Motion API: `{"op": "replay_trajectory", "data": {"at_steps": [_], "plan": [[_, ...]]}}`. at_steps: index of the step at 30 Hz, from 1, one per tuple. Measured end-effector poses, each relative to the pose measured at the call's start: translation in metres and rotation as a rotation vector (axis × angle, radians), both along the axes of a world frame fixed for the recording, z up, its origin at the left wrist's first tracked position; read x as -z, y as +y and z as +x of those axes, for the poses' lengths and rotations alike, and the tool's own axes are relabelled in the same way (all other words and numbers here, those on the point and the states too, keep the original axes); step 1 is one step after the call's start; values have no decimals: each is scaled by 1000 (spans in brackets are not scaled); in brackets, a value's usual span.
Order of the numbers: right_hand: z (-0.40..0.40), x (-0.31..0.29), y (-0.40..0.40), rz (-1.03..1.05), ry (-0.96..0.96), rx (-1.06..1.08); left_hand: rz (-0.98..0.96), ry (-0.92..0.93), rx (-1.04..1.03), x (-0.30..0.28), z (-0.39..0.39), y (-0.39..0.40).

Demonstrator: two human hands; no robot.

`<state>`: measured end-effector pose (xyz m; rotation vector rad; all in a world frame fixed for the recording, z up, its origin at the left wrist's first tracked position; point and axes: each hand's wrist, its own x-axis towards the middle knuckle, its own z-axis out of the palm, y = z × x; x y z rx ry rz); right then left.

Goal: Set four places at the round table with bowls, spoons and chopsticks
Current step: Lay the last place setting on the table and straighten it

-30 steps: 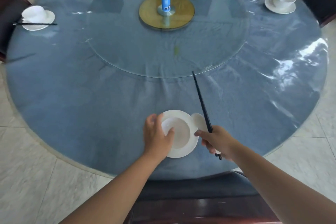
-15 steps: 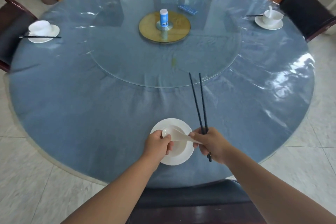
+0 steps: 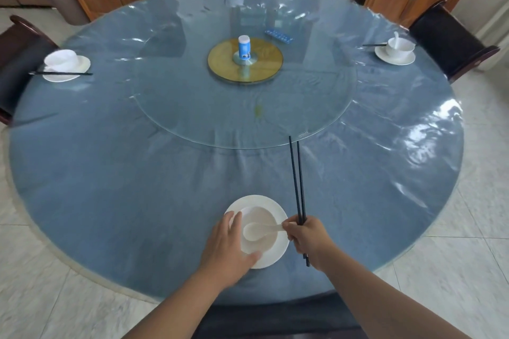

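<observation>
Now released, the spoon [image 3: 260,230] lies in the bowl [image 3: 254,245]; left hand [image 3: 224,249] spread beside it, right hand [image 3: 307,239] gripping 2 chopsticks [image 3: 297,181].

At 6 o'clock on the round blue surface [image 3: 110,173], a white bowl [image 3: 257,239] sits on its saucer [image 3: 278,212], a white spoon [image 3: 261,230] lying inside, handle toward 3 o'clock. Black chopsticks [image 3: 297,181] just right of it point toward 12 o'clock.

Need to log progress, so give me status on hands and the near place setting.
Left hand steadies the bowl, spoon inside. Right hand grips chopsticks, not yet laid down. Nothing obstructing.
</observation>
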<state>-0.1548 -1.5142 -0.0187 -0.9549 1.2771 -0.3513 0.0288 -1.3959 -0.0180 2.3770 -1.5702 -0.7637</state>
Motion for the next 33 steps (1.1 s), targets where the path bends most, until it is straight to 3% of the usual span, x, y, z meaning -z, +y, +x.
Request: {"op": "replay_trajectory", "data": {"at_steps": [3,10,15,33], "plan": [[5,3,2,-14,40,-13,54,-57,89,12,0,3],[16,3,-2,-188,325,-171,-11,-78,57,12,3,-3],[17,2,-7,-276,425,-240,-5,-87,61,14,5,-6],[9,3,1,-245,323,-231,31,-177,216,8,6,-11]]}}
